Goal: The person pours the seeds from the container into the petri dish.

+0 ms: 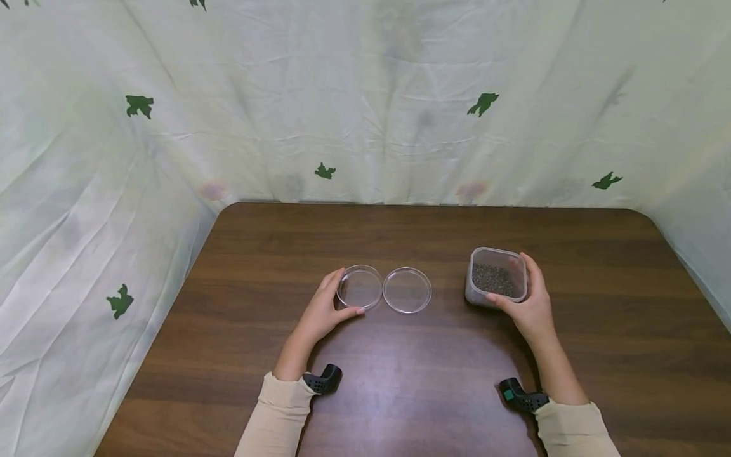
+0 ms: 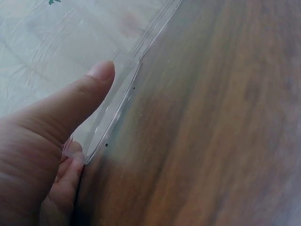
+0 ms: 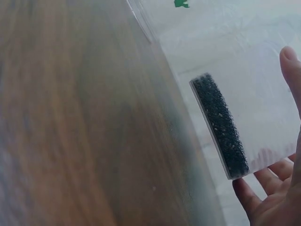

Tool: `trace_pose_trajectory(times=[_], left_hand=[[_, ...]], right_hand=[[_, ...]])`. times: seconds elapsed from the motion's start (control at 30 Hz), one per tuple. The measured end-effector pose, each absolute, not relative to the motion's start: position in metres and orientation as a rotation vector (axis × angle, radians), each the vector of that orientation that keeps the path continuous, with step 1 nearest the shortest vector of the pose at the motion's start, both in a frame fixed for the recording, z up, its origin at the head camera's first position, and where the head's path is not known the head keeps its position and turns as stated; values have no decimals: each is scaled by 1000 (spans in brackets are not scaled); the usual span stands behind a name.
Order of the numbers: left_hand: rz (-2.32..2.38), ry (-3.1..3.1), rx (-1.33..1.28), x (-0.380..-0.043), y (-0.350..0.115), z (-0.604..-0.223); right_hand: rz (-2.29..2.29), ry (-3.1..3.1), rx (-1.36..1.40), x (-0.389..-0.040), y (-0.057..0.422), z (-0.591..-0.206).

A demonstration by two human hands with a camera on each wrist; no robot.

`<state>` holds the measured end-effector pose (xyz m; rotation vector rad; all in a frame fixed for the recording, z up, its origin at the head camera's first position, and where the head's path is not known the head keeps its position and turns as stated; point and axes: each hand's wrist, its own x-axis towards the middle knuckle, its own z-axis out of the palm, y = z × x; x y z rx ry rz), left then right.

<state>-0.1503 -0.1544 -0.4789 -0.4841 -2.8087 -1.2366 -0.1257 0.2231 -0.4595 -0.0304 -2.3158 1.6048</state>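
Observation:
Two clear, shallow petri dish halves lie side by side on the brown table. My left hand point(image 1: 320, 315) holds the left petri dish point(image 1: 361, 307), thumb at its near rim and fingers along its left side. In the left wrist view the thumb point(image 2: 89, 87) lies against the dish's clear side wall. Right beside it is the other petri dish point(image 1: 407, 311), with no hand on it. My right hand point(image 1: 532, 311) grips a clear plastic container point(image 1: 476, 296) from its right side, thumb at the front rim. Dark granules point(image 3: 221, 125) form a layer in the container's bottom.
The wooden table point(image 1: 422, 381) has rounded far corners. Behind and beside it hangs a pale curtain point(image 1: 365, 95) with green leaf shapes. Small dark specks point(image 2: 106, 145) lie on the table by the left dish. Each wrist wears a black camera point(image 1: 323, 379).

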Motion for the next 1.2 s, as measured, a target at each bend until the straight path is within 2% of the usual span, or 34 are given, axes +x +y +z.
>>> trace_pose_trajectory(times=[0.43, 1.2], left_hand=[[-1228, -2815, -477, -150, -156, -480], [-1237, -2796, -484, -151, -155, -481]], right_hand=[[1666, -2253, -28, -117, 203, -425], [1545, -2256, 159, -136, 167, -395]])
